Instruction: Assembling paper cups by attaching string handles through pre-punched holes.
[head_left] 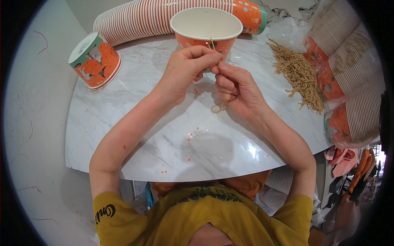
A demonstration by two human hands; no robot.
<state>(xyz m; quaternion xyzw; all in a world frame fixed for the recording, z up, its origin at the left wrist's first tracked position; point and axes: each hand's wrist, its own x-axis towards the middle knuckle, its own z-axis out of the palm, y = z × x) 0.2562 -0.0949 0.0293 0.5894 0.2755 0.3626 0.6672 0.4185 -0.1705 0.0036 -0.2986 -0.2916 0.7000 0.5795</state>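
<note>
An orange paper bucket (205, 24) with a white inside stands upright at the far middle of the table. A thin tan cord (212, 42) passes at the near side of its rim, and a loop of it hangs below my right hand. My left hand (188, 67) and my right hand (238, 85) meet in front of the bucket. Both are closed in a pinch on the cord, fingertips almost touching. The exact spot between the fingertips is hidden.
An upside-down orange bucket (95, 61) with cord at its rim stands at the left. A long nested row of buckets (143, 20) lies along the back. A heap of tan cords (297, 74) lies at the right beside bagged bucket stacks (349, 61). Small paper dots are scattered about.
</note>
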